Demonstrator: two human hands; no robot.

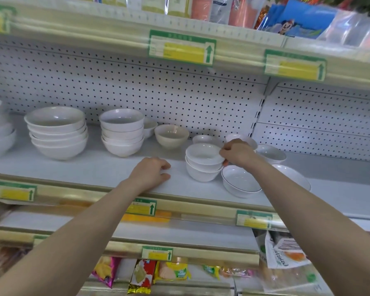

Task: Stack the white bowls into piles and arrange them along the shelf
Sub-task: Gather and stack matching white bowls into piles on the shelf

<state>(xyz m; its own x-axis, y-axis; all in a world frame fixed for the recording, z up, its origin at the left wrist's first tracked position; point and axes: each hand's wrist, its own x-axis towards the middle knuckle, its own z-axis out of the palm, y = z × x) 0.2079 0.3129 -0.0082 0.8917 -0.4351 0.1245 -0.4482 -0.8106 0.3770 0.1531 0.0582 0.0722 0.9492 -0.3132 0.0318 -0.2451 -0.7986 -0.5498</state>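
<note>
— Which bowl is in play?
— The top bowl (202,153), right of the frame's centre. It sits nested in another small bowl (201,173) on the shelf (94,167). The right grip (237,154) pinches its right rim, thumb and fingers curled over the edge.
— And the other one?
— The left grip (152,170) rests on the shelf at centre, fingers loosely curled, holding nothing.
— How will it handle?
— Light, stiff and glossy, so probably slippery, and likely to chip if knocked. The rim looks the sensible place to hold.
— Which way does it face?
— Mouth up, roughly level. It is round, so its axis runs straight up through the pair. The line-edged bowl (240,181), just beside the pile at lower right, leans with its mouth tipped towards the camera.
</note>
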